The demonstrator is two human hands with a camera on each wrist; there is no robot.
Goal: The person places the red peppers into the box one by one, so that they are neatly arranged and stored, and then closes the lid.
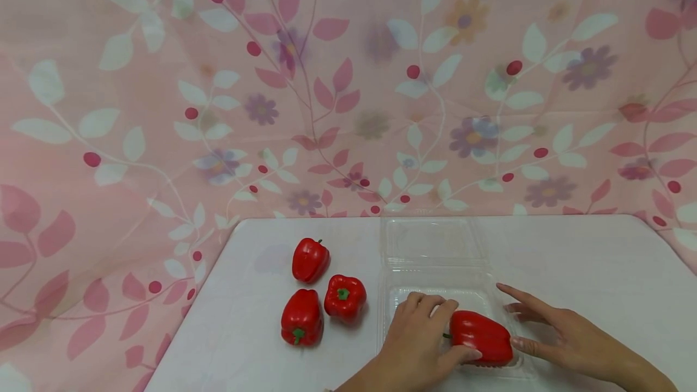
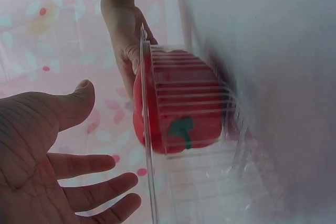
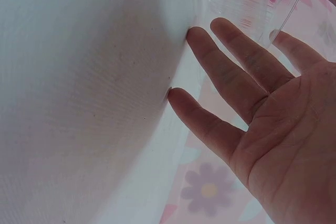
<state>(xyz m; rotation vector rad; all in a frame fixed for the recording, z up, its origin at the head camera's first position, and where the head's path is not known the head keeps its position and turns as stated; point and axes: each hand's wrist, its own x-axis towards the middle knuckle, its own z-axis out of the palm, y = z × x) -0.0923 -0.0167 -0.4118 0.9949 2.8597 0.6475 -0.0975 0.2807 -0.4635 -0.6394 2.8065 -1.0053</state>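
Note:
A red bell pepper (image 1: 479, 337) lies on its side in the clear plastic clamshell container (image 1: 385, 304), its green stem toward the left. Over the container, my left hand (image 1: 416, 340) is beside the stem end, its thumb overlapping the pepper in the head view. The left wrist view shows that hand's fingers (image 2: 100, 198) loosely extended with a gap to the pepper (image 2: 184, 95), which shows through the ribbed container wall. At the container's right side is my right hand (image 1: 572, 340). Its fingers (image 3: 226, 77) are spread and hold nothing, two fingertips right at the white tabletop.
Three more red bell peppers stand left of the container: one at the back (image 1: 310, 260), one in front (image 1: 302, 317) and one nearer the container (image 1: 345, 298). The container's clear lid (image 1: 430, 241) is folded back toward the floral curtain (image 1: 348, 89) behind the white table (image 1: 588, 271).

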